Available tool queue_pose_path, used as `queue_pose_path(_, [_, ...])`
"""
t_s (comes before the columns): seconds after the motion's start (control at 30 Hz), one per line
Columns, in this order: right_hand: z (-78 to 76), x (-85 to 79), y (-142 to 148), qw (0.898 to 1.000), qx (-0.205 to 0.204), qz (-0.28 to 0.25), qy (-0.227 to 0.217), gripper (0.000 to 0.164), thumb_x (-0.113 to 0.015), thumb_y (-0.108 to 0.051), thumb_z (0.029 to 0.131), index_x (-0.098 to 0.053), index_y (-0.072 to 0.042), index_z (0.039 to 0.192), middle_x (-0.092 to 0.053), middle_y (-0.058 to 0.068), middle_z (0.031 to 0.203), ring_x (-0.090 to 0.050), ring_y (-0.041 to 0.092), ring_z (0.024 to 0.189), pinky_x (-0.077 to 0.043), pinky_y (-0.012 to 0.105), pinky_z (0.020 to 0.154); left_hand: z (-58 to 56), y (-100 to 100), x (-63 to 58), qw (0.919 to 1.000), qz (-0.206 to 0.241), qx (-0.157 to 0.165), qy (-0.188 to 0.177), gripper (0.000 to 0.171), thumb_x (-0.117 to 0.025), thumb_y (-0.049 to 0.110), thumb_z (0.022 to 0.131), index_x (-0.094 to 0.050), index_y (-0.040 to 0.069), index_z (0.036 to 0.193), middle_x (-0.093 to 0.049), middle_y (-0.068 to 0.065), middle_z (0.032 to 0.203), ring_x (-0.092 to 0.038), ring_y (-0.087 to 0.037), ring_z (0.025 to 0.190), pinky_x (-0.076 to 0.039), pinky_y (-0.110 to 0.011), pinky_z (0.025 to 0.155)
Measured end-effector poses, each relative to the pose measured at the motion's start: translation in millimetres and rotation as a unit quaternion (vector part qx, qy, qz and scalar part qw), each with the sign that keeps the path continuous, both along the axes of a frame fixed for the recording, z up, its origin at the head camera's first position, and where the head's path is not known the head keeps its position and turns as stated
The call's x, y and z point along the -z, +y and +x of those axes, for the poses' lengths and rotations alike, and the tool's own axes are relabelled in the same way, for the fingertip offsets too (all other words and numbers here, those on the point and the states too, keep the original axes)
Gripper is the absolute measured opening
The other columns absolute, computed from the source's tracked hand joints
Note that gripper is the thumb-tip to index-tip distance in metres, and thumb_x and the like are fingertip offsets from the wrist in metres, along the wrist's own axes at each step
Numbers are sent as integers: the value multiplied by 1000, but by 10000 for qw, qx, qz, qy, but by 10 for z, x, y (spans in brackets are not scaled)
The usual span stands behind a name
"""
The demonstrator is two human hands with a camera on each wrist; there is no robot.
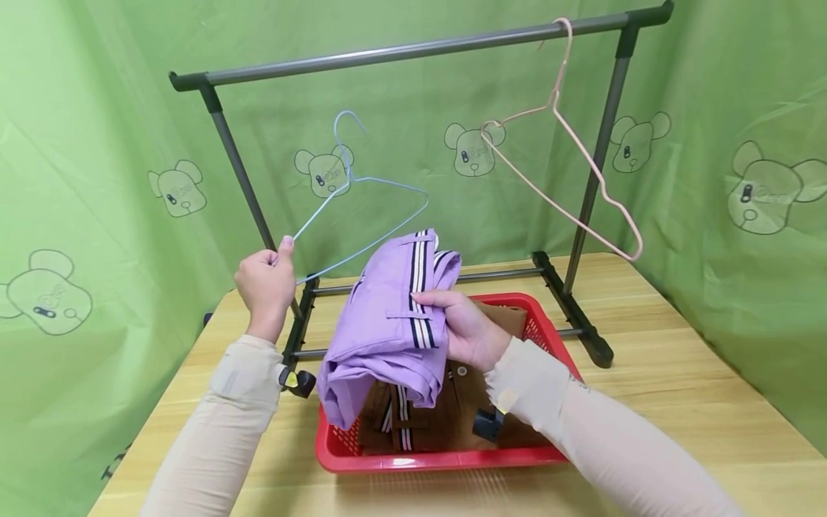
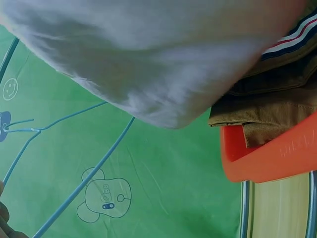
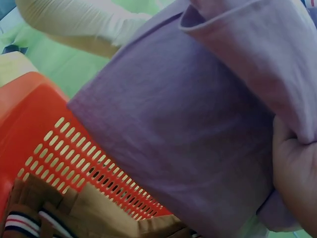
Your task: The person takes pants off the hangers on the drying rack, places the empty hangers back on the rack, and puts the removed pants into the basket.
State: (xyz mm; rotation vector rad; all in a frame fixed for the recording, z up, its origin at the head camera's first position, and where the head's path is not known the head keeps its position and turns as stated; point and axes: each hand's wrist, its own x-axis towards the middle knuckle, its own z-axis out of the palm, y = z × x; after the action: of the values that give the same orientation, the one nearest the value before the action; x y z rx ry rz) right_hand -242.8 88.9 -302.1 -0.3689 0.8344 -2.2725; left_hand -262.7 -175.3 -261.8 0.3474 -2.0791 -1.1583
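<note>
My left hand [image 1: 266,283] grips a light-blue wire hanger [image 1: 349,169] by one lower corner, its hook pointing up. In the left wrist view the hanger's long bar [image 2: 74,194] runs past the edge of pale cloth [image 2: 148,59]. Folded purple trousers [image 1: 381,309] hang from my right hand [image 1: 468,327], which pinches the black-and-white striped waistband. They are held over the left part of a red basket [image 1: 446,461], apart from the hanger's corner in my left hand. Their lower folds [image 3: 163,129] fill much of the right wrist view.
Brown garments [image 1: 426,424] with striped bands lie in the basket on a wooden table [image 1: 698,402]. Behind stands a grey metal rack [image 1: 413,50]. A pink hanger [image 1: 597,179] hangs from its bar at the right. Green curtain [image 1: 77,179] surrounds the table.
</note>
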Motion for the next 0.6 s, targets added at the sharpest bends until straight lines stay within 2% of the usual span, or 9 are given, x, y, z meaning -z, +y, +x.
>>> queue_pose_path(0.1, [19, 37, 4, 9996, -221, 149, 66, 20, -60, -4, 91, -54, -1, 110, -68, 13, 105, -66, 25, 100, -52, 39, 89, 1, 0, -6, 10000, -18, 5, -20, 51, -60, 44, 94, -47, 13, 56, -44, 4, 49, -44, -21, 57, -34, -30, 62])
queue_pose_path(0.2, [36, 58, 14, 9989, -393, 251, 110, 29, -64, -7, 90, -51, 0, 114, -67, 14, 107, -66, 26, 102, -51, 42, 91, 1, -6, 1, 10000, -31, -24, -17, 51, -60, 43, 94, -47, 13, 57, -43, 4, 49, -44, -21, 56, -34, -30, 61])
queue_pose_path(0.4, [44, 72, 49, 9985, -417, 344, 29, 43, -66, -8, 89, -42, 0, 123, -66, 14, 111, -64, 28, 105, -48, 45, 95, 0, 0, 3, 10000, -26, -14, -2, 50, -61, 43, 94, -47, 13, 57, -44, 4, 50, -44, -21, 57, -34, -30, 63])
queue_pose_path(0.6, [45, 101, 118, 9978, -444, 481, -42, 45, -70, -7, 86, -44, 0, 122, -66, 14, 110, -64, 28, 105, -49, 44, 94, 2, 5, 1, 10000, 16, -23, 44, 49, -62, 42, 94, -47, 13, 57, -44, 3, 50, -44, -21, 58, -34, -30, 63])
